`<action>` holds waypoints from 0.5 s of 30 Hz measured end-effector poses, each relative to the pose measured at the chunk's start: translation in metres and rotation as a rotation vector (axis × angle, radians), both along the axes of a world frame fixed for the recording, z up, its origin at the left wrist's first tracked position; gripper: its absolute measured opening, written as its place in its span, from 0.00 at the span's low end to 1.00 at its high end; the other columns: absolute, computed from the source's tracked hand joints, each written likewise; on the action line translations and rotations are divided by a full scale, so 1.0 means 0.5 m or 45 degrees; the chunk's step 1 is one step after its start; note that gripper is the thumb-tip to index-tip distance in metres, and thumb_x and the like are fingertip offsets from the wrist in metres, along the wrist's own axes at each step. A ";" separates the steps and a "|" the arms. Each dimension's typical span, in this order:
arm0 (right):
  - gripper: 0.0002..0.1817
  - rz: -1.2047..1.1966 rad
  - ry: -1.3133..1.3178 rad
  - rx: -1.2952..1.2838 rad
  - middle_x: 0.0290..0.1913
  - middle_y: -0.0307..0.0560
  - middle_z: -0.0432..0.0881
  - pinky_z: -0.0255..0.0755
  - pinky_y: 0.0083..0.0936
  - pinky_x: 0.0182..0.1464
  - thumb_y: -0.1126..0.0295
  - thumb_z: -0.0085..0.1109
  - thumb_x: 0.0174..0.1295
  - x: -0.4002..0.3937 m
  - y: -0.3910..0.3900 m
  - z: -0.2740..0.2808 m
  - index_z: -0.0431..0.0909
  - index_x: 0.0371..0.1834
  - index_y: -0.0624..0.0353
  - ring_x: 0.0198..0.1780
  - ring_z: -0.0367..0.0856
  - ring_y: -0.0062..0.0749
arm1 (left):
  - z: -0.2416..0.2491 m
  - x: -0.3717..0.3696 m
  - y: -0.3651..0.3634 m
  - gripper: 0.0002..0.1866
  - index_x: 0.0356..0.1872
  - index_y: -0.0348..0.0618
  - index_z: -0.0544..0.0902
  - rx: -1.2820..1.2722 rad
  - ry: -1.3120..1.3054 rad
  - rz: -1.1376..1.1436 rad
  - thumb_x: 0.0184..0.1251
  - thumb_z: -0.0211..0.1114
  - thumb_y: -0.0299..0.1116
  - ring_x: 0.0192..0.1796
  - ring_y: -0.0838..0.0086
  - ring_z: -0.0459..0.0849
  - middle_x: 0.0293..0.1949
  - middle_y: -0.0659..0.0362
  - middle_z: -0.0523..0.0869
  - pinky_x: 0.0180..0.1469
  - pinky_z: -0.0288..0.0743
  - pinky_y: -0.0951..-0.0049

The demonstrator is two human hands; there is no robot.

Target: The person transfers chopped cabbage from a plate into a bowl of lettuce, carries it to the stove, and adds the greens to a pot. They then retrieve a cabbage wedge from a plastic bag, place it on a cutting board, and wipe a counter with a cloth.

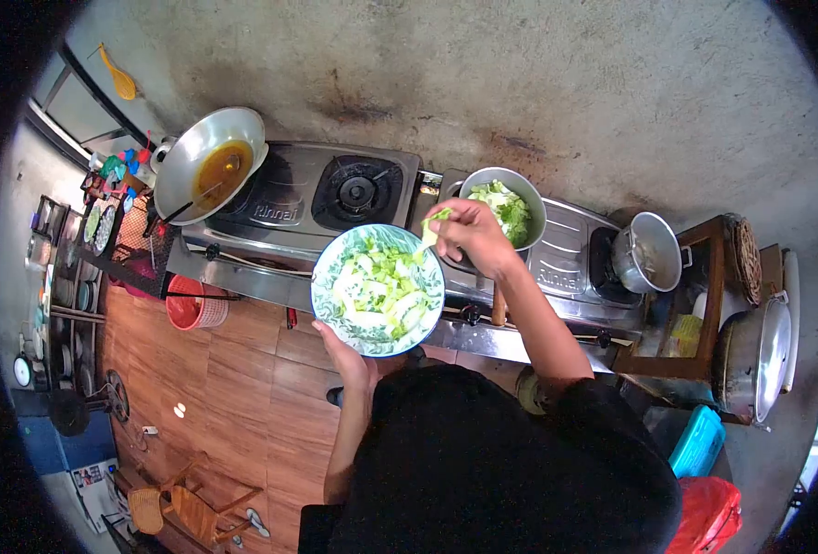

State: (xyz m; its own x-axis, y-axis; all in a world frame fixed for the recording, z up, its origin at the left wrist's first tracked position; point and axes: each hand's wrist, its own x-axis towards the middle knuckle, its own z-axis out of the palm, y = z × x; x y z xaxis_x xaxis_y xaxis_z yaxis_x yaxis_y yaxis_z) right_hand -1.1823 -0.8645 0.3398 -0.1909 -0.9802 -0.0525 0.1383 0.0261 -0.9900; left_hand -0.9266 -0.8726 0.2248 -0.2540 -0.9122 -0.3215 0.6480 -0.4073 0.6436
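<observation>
A blue-rimmed, green-and-white round plate (432, 282) is being held in front of the two silver metal stoves by the left hand (346, 358). Its near-left edge is being gripped there, with the thumb being pressed along the rim; the fingers beneath are being hidden by the plate. Chopped pale-green and white vegetable pieces (379, 294) are being carried in it, heaped loosely across the middle. By the right hand (472, 238), a light-green leafy piece (437, 222) is being pinched between thumb and fingers above the plate's upper-right edge.

Just beyond the right hand, a deep silver metal pot (535, 214) is being supported on the right-hand stove (561, 249). It is being filled nearly across its visible width by cut green leaves (501, 205), and its near side is being partly covered by the forearm. Farther right on the same stove, pale contents too unclear to identify are being held in a smaller silver metal pot (672, 263).

On the left-hand stove (275, 210), a wide silver metal wok (183, 171) is being supported at the far left, and a pool of brown liquid (215, 175) is being contained in it. Below, a red plastic basket (184, 309) is being supported by the brown plank-patterned floor (243, 374).
</observation>
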 end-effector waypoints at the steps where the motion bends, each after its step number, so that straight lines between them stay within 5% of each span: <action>1: 0.07 -0.073 -0.001 0.024 0.23 0.41 0.82 0.64 0.15 0.20 0.73 0.63 0.64 -0.021 0.004 0.005 0.82 0.43 0.63 0.21 0.77 0.18 | 0.014 0.001 -0.001 0.41 0.76 0.39 0.56 -0.008 -0.043 0.007 0.78 0.37 0.64 0.74 0.60 0.66 0.74 0.51 0.64 0.73 0.60 0.60; 7: 0.10 -0.310 0.500 0.053 0.29 0.45 0.84 0.74 0.18 0.25 0.74 0.66 0.62 -0.222 0.026 -0.083 0.82 0.45 0.66 0.24 0.81 0.22 | -0.021 0.019 -0.006 0.44 0.78 0.45 0.54 -0.025 -0.127 0.037 0.75 0.35 0.70 0.74 0.56 0.65 0.76 0.51 0.62 0.73 0.63 0.56; 9: 0.16 -0.283 1.098 0.334 0.34 0.49 0.87 0.79 0.27 0.32 0.68 0.70 0.57 -0.288 0.015 -0.133 0.83 0.44 0.68 0.31 0.86 0.30 | -0.041 0.032 -0.011 0.44 0.78 0.45 0.54 -0.032 -0.149 0.068 0.75 0.35 0.70 0.75 0.56 0.64 0.76 0.52 0.62 0.73 0.63 0.56; 10: 0.16 -0.277 1.099 0.328 0.34 0.49 0.87 0.79 0.27 0.32 0.68 0.70 0.57 -0.321 0.012 -0.167 0.83 0.44 0.68 0.31 0.86 0.30 | -0.043 0.033 -0.009 0.44 0.78 0.45 0.54 -0.034 -0.149 0.076 0.75 0.35 0.70 0.75 0.56 0.64 0.76 0.52 0.62 0.73 0.63 0.56; 12: 0.22 -0.133 1.687 0.486 0.42 0.56 0.88 0.81 0.36 0.47 0.62 0.73 0.53 -0.360 0.000 -0.200 0.84 0.46 0.66 0.43 0.88 0.42 | -0.041 0.036 -0.008 0.44 0.78 0.46 0.53 -0.022 -0.193 0.077 0.74 0.35 0.70 0.75 0.56 0.64 0.76 0.51 0.61 0.73 0.62 0.56; 13: 0.26 -0.168 1.750 0.601 0.48 0.57 0.87 0.78 0.38 0.56 0.58 0.75 0.49 -0.373 0.005 -0.196 0.85 0.49 0.63 0.52 0.85 0.49 | -0.037 0.036 -0.005 0.44 0.78 0.46 0.53 -0.026 -0.195 0.097 0.74 0.35 0.70 0.75 0.56 0.64 0.76 0.51 0.61 0.73 0.62 0.56; 15: 0.26 -0.270 1.709 0.457 0.48 0.57 0.87 0.79 0.37 0.53 0.60 0.76 0.48 -0.457 -0.006 -0.243 0.85 0.49 0.61 0.50 0.86 0.48 | -0.024 0.017 0.005 0.44 0.78 0.44 0.54 0.038 -0.209 0.128 0.74 0.35 0.70 0.75 0.57 0.64 0.76 0.51 0.62 0.74 0.60 0.57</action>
State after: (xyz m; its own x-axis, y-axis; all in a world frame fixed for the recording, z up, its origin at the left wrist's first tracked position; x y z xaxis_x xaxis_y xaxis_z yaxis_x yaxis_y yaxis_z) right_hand -1.4109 -0.8674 0.2180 -0.4350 -0.8992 0.0477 -0.8613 0.4001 -0.3132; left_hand -0.9182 -0.8702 0.2130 -0.1040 -0.9196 -0.3787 0.5734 -0.3666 0.7327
